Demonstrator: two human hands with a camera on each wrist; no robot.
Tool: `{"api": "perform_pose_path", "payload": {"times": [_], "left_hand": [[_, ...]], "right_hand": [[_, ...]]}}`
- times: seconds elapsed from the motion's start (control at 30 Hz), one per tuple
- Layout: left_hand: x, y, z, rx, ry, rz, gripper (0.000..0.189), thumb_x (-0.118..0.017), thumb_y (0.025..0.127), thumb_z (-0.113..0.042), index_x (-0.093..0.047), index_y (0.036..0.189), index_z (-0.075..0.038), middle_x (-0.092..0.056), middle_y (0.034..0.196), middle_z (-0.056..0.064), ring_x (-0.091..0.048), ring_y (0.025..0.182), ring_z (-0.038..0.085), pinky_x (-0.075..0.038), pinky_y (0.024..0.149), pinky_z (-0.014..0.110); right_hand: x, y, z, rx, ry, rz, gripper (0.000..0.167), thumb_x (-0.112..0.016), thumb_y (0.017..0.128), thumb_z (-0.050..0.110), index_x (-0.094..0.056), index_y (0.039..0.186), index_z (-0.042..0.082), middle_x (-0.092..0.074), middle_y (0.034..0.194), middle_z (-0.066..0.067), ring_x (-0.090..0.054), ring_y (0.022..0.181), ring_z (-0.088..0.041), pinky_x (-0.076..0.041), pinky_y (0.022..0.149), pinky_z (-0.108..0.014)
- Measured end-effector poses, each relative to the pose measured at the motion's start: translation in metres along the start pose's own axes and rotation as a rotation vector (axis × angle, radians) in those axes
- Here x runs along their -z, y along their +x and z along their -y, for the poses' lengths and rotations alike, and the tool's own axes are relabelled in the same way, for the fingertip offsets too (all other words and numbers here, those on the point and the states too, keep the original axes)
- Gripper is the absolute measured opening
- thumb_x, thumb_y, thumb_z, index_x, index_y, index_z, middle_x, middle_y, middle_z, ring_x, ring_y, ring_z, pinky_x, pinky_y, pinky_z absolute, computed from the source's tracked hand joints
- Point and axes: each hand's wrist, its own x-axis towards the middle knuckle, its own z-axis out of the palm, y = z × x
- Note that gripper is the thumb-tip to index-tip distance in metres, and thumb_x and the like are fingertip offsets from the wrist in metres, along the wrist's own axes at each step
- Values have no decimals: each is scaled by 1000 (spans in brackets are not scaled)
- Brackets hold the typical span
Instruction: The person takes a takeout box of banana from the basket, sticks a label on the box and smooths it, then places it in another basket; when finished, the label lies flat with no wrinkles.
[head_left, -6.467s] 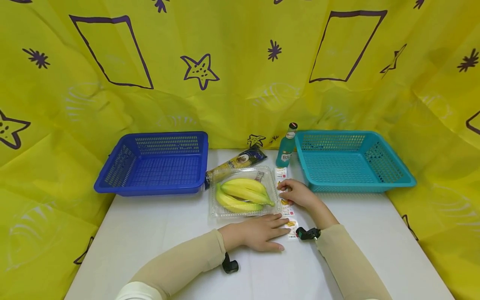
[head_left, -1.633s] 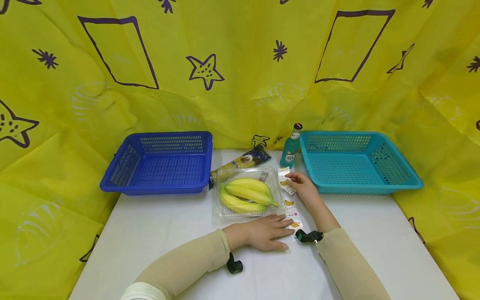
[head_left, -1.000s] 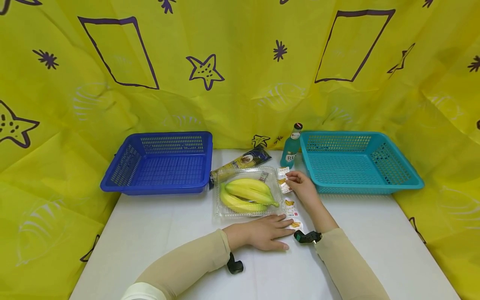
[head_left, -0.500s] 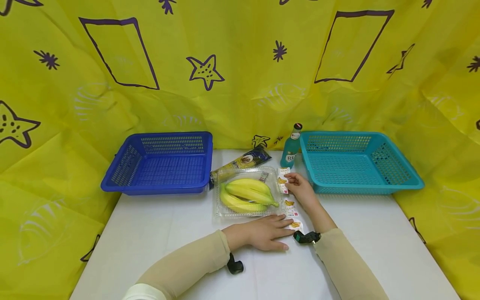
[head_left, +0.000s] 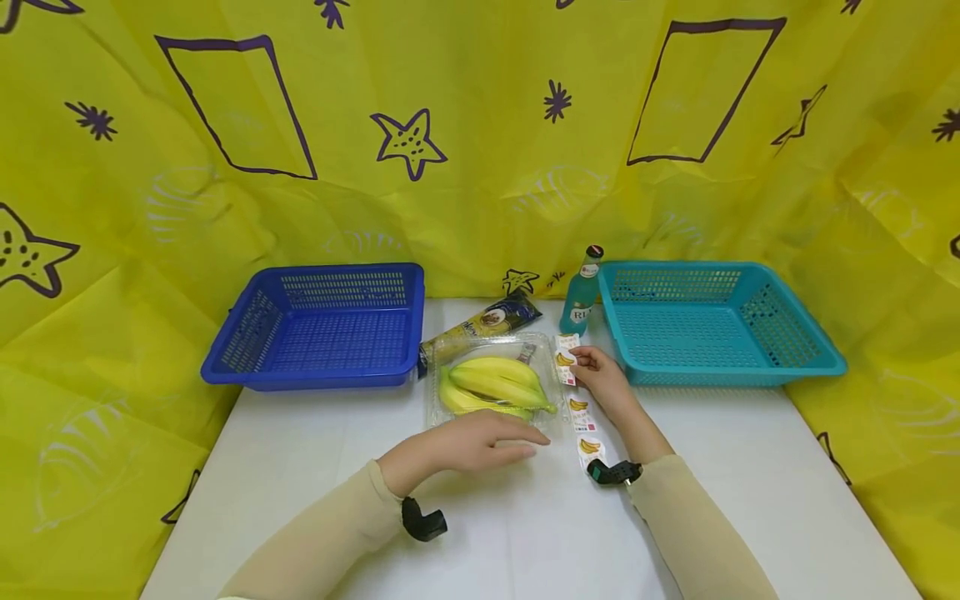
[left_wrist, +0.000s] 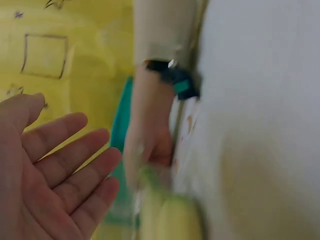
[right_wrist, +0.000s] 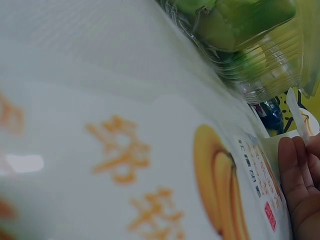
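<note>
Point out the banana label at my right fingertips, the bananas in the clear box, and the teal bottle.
Banana label (head_left: 565, 361): head view, on its printed banana picture.
Bananas (head_left: 495, 380): head view, on the upper fruit's skin.
Teal bottle (head_left: 583, 293): head view, on its body.

On the bottle (head_left: 580, 307), I read an initial "R", the rest unclear; on the banana stickers (right_wrist: 160, 165), orange Chinese characters blur beyond my reading.

My sleeves (head_left: 322, 542): plain beige. I wear two black wrist cameras (head_left: 423, 522); right one bears a green patch (left_wrist: 182, 86).
</note>
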Motion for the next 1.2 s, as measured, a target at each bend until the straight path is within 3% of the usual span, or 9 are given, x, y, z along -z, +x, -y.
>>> {"api": "perform_pose_path", "payload": {"times": [0.23, 0.37, 0.6, 0.83, 1.07, 1.2], "left_hand": [[21, -36, 30, 182, -111, -410, 35, -45, 106, -32, -66, 130, -17, -64, 135, -3, -54, 132, 19, -43, 113, 42], [20, -49, 44, 272, -181, -560, 35, -45, 106, -30, -65, 131, -14, -58, 143, 1, -47, 139, 26, -37, 116, 51], [10, -54, 61, 306, -265, -628, 43, -46, 106, -27, -49, 146, -11, -32, 161, 10, -19, 152, 36, -20, 119, 64], [-3, -51, 76, 424, -380, -656, 62, -41, 106, -36, -16, 160, -16, -3, 168, 10, -2, 154, 38, -9, 120, 66], [-8, -45, 87, 596, -572, -694, 64, -38, 106, -41, -5, 160, -33, -3, 168, 2, -4, 154, 35, -6, 122, 60], [-9, -41, 94, 589, -659, -727, 63, -36, 107, -37, -5, 161, -26, -5, 168, 6, -4, 154, 34, -5, 124, 55]], "right_hand": [[1, 8, -18, -33, 0, -30, 38, -58, 98, 6, -51, 133, -6, -52, 102, -3, -55, 89, -6, -55, 75, -17], [1, 4, -11, -42, 24, -14, 38, -57, 98, 5, -50, 133, -8, -52, 102, -3, -54, 89, -6, -55, 75, -18], [-2, -11, 13, -27, 16, 6, 37, -55, 98, 2, -49, 132, -12, -52, 101, -5, -55, 89, -8, -56, 78, -19], [-1, -5, 3, -14, 36, 17, 38, -55, 97, 1, -48, 132, -13, -52, 100, -3, -55, 86, -5, -55, 75, -18], [1, 7, -15, -16, 29, 2, 40, -57, 98, 7, -49, 134, -9, -52, 100, -3, -54, 85, -5, -54, 74, -16], [1, 7, -16, -11, 20, -7, 39, -57, 98, 7, -49, 133, -8, -52, 100, -3, -55, 84, -5, -54, 74, -17]]}}
